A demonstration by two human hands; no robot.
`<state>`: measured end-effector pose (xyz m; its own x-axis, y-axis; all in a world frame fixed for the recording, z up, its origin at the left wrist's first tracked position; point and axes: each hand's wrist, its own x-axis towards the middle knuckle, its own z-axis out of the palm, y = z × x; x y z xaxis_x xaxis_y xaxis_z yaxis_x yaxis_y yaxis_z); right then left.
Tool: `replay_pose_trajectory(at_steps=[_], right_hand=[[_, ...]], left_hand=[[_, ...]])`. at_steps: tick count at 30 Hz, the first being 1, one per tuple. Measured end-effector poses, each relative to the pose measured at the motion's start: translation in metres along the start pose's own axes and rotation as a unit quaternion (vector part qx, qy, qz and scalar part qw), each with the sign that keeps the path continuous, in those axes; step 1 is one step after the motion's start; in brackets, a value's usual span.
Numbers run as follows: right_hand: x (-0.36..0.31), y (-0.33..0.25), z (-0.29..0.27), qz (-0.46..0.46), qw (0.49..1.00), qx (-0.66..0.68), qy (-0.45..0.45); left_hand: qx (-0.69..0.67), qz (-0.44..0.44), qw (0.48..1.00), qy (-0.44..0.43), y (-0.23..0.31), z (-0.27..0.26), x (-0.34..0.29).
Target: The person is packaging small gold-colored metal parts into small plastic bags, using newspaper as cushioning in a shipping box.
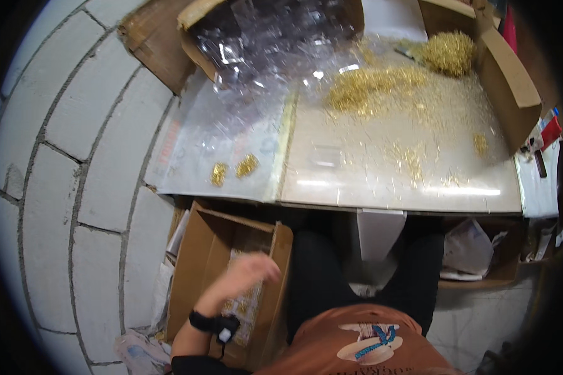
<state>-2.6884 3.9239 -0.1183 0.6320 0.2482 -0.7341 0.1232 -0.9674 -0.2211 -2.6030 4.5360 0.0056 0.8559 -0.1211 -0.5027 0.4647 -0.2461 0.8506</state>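
My left hand (250, 270), a dark band with a small device on its wrist, is over an open cardboard box (213, 240) beside my left leg. Motion smears its fingers, so whether they hold anything does not show. Inside that box lie small clear packs with gold pieces (243, 306), partly hidden by the hand and forearm. My right hand is out of the picture. Two small clusters of gold pieces (218, 174) sit on the left side of the table, close to its front edge. A clear, small plastic case (325, 156) lies on the bare board.
Loose thin gold pieces (375, 84) spread over the table (356, 178), with a taller heap (449, 54) at the back right. Clear plastic cases (275, 44) spill from a tipped carton at the back left. A cardboard wall (513, 87) borders the right; a block wall (87, 175) stands left.
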Motion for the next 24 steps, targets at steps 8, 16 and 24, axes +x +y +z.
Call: replay_pose_trajectory(at_steps=[8,16,24], right_hand=[[-0.088,0.05,0.025,-0.018,0.987,0.048,-0.149],[-0.056,0.075,0.021,-0.114,0.963,0.051,-0.238],[0.072,0.055,-0.032,-0.271,0.911,-0.025,-0.309]], left_hand=[[0.004,-0.329,0.943,-0.053,-0.155,0.162,-0.129],[0.127,-0.289,0.948,0.044,-0.189,0.209,-0.156],[0.154,-0.393,0.896,-0.136,-0.157,0.238,-0.194]])
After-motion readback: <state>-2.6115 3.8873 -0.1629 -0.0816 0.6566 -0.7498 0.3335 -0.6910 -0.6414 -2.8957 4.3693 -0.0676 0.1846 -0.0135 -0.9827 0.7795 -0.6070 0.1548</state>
